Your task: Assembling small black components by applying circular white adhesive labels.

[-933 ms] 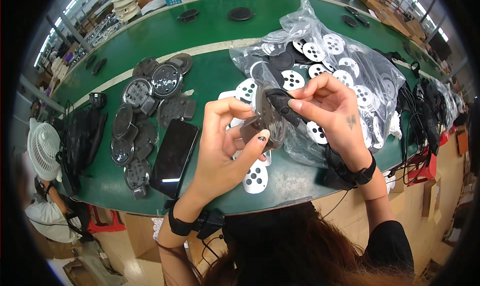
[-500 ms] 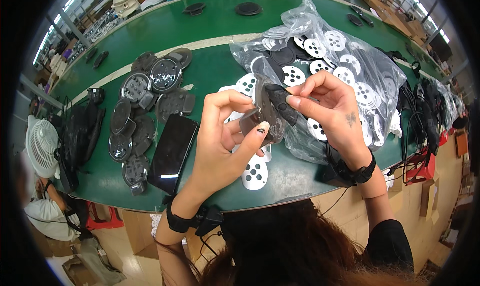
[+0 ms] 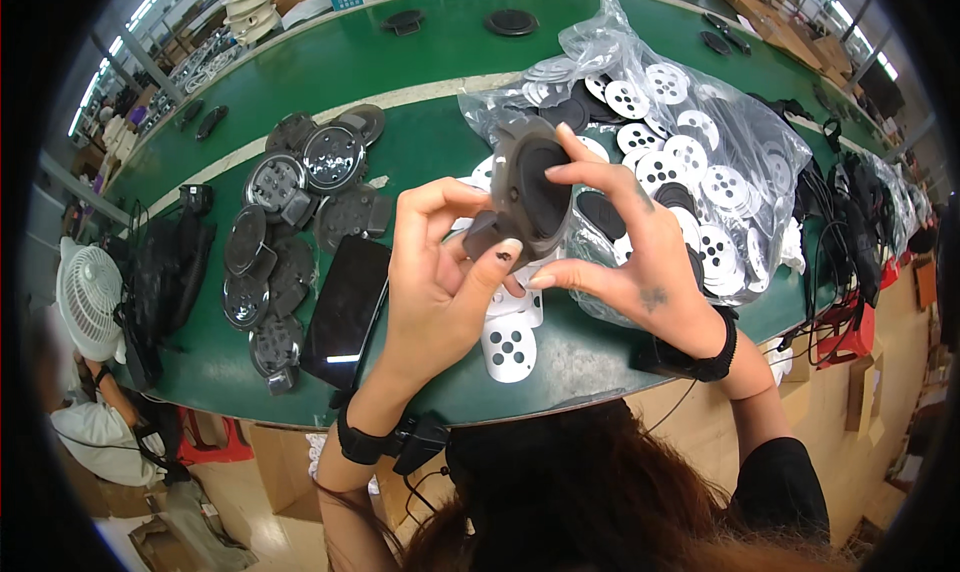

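My left hand grips a round, dark translucent plastic housing, which has a boxy tab on its lower left. It is held up tilted above the table. A black disc pad lies against the housing's right-hand face. My right hand is open around that side, its upper fingertips touching the pad and rim, its thumb apart below. Beneath and beyond, white discs with black dots lie on the table, many in a clear plastic bag.
Several similar dark housings are piled at the left, beside a black phone. A white fan stands at the far left. Black cables hang at the right edge of the green table. Further back sits another round black part.
The black pad, pinched and bent in my right hand before, now lies flat against the housing. My right fingers have spread apart, and the housing has turned to show that face more.
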The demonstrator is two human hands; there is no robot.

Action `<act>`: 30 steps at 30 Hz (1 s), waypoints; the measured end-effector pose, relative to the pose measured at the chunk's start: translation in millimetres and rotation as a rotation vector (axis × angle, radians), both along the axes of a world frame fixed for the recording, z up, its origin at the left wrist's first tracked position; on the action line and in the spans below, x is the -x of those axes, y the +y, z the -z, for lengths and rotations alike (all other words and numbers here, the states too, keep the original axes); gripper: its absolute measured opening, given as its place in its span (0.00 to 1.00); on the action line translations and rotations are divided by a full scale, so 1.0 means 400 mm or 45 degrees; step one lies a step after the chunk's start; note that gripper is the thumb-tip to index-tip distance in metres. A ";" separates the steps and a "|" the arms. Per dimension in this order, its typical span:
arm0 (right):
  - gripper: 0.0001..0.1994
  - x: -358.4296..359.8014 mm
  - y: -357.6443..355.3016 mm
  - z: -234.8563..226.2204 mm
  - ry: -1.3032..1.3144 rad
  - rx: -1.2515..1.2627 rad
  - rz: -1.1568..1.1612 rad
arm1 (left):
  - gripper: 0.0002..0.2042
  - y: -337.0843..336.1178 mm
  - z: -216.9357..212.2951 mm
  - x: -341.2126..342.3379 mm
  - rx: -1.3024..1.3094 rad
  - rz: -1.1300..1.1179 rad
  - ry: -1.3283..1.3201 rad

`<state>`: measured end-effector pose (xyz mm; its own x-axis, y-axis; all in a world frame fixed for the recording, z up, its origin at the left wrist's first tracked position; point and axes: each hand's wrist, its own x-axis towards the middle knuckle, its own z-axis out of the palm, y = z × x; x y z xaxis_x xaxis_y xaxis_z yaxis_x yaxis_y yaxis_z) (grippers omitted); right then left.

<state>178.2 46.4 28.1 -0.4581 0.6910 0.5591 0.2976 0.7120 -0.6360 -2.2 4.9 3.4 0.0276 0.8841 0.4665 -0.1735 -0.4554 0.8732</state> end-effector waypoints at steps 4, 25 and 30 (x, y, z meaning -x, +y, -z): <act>0.22 -0.014 0.025 -0.013 0.136 0.237 0.040 | 0.19 -0.002 -0.003 0.017 0.095 0.064 -0.147; 0.30 0.044 0.322 -0.102 0.447 1.168 -0.399 | 0.24 0.000 -0.008 0.023 0.278 -0.272 -0.085; 0.26 0.015 0.344 -0.082 -0.095 0.941 0.099 | 0.21 0.009 0.021 0.054 0.196 -0.388 0.349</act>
